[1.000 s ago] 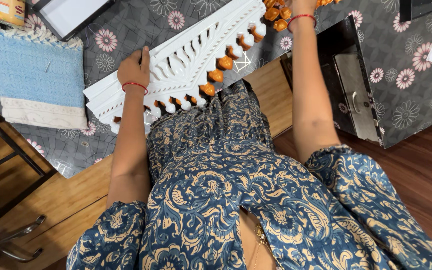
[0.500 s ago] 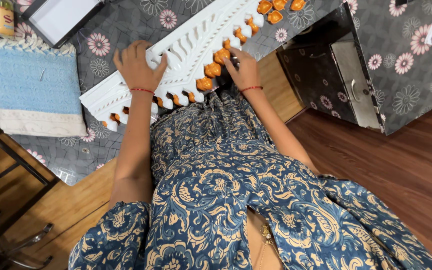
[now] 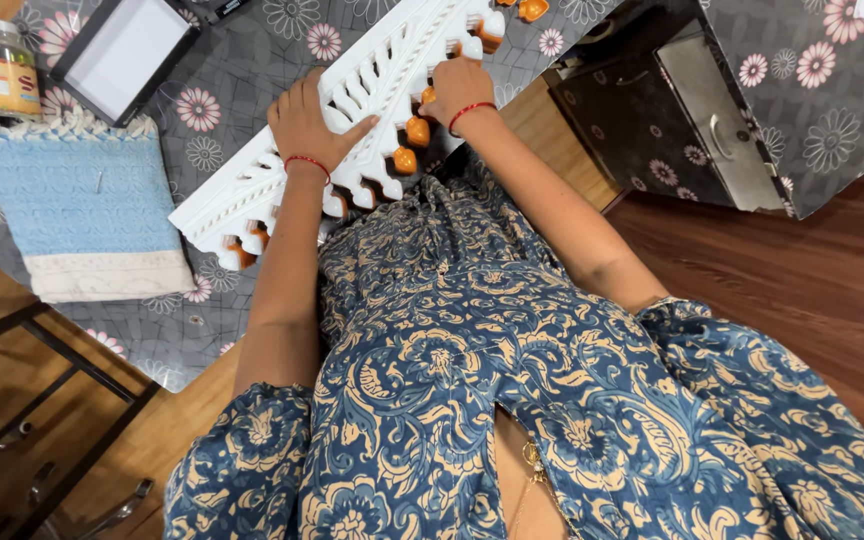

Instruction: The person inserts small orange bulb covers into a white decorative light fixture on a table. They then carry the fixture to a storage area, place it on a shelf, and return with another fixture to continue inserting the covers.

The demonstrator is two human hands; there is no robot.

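So the long white carved panel with a scalloped edge and orange-tipped knobs [image 3: 352, 120] lies diagonally across the tabletop covered in a grey cloth with pink and white flowers [image 3: 252, 60], its lower end near the table's front edge and its upper end running out of the top of the shot. The person's left hand [image 3: 310, 125] lies flat on the middle of the panel, fingers loosely spread and pressing down, a red thread at the wrist. The right hand [image 3: 457, 85] sits at the scalloped edge, fingers curled in around one of the orange knobs [image 3: 418, 131]; whether it's actually pinching one can't be made out. Just beside the panel's lower end is a folded light blue woven cloth with a cream fringe [image 3: 87, 215]. Further back there's a black-framed white slate [image 3: 124, 50] and a small clear bottle with an orange label [image 3: 9, 72]. Below the table edge is a dark metal stand [image 3: 42, 420] on a wooden floor [image 3: 832, 260].
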